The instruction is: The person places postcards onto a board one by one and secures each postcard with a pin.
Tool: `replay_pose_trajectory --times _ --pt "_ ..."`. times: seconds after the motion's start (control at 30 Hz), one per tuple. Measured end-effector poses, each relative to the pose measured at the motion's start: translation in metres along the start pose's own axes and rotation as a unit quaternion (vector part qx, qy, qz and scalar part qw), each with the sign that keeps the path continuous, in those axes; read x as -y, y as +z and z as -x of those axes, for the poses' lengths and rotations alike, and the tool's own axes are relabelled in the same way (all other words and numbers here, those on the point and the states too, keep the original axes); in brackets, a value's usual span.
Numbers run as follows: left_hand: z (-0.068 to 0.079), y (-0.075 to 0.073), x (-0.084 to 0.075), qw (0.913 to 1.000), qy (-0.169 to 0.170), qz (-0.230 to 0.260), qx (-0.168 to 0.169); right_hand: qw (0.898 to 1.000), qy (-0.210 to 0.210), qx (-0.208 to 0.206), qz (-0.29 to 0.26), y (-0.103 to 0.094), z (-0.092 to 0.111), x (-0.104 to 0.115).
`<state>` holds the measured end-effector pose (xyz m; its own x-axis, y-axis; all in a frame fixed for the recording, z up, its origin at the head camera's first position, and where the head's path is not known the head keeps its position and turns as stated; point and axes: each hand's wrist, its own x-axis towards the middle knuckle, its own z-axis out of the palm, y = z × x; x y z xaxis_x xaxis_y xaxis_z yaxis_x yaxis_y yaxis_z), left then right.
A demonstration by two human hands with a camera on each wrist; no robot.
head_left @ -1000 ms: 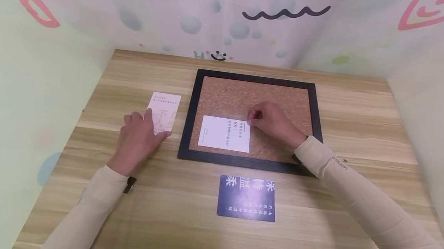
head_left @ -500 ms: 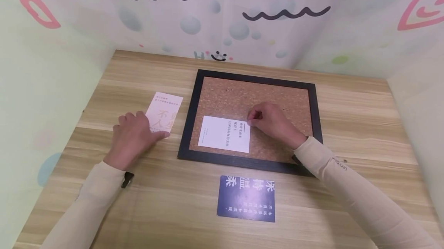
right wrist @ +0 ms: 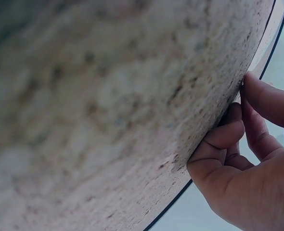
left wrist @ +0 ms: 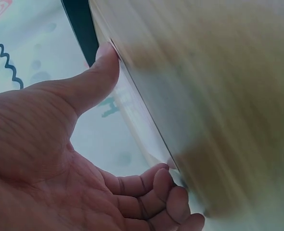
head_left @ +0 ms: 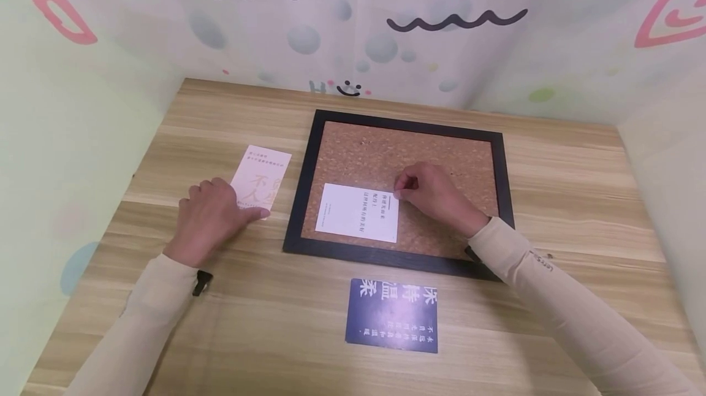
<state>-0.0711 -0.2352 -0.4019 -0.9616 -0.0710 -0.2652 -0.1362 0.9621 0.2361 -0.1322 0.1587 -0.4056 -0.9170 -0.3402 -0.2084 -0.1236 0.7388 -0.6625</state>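
Observation:
My left hand [head_left: 208, 215] holds a pale pink card [head_left: 265, 163] with gold lettering that lies flat on the table. The thumb is at its near right corner and the curled fingers are by its left edge; the left wrist view has the card edge between thumb and forefinger. On a black-framed cork board [head_left: 419, 151] lies a white card [head_left: 353, 215] with dark print. My right hand [head_left: 436, 194] pinches at that card's upper right corner, its fingertips against the board. Whether something small sits between those fingertips is hidden.
A dark blue card [head_left: 393, 322] with white characters lies on the wooden table [head_left: 265, 335], in front of the cork board. Behind the table stands a printed wall covering [head_left: 242, 46]; pale walls close in both sides.
Over the last second my left hand has slid a little left and down, and the pink card has turned and shifted slightly right. My right hand keeps its place at the white card's corner.

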Motion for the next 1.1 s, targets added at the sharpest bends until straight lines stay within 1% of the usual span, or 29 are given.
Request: replay_pose_trajectory --times 0.17,0.27,0.37,0.57,0.67,0.87,1.0,1.1 --pt "-0.0018 0.001 0.0033 0.9999 -0.014 0.003 0.004 1.0 0.0 0.001 0.001 0.0 -0.0002 0.0002" --pt "-0.0021 0.0021 0.004 0.9995 -0.014 0.028 -0.004 1.0 0.001 0.001 0.002 0.0 -0.0003 0.0011" --pt "-0.0021 0.0029 0.0036 0.9973 -0.007 0.071 -0.016 1.0 0.003 0.001 0.003 -0.0001 -0.0005 0.0021" --pt "-0.0007 0.0046 0.0042 0.9884 0.021 0.145 -0.039 1.0 0.008 0.003 0.004 0.0003 -0.0005 0.0025" --pt "0.0004 0.0054 0.0057 0.9837 0.039 0.168 -0.05 1.0 0.007 0.004 0.003 0.0006 -0.0008 0.0019" --pt "0.0026 0.0042 0.0084 0.9728 0.066 0.201 -0.095 1.0 0.005 0.004 0.0 0.0007 -0.001 0.0006" --pt "0.002 0.0008 0.0095 0.9685 0.062 0.213 -0.113 1.0 0.004 0.003 0.0 0.0004 -0.0008 0.0" --pt "0.0001 -0.0031 0.0102 0.9657 0.048 0.227 -0.116 1.0 0.002 0.002 0.001 0.0002 -0.001 0.0001"
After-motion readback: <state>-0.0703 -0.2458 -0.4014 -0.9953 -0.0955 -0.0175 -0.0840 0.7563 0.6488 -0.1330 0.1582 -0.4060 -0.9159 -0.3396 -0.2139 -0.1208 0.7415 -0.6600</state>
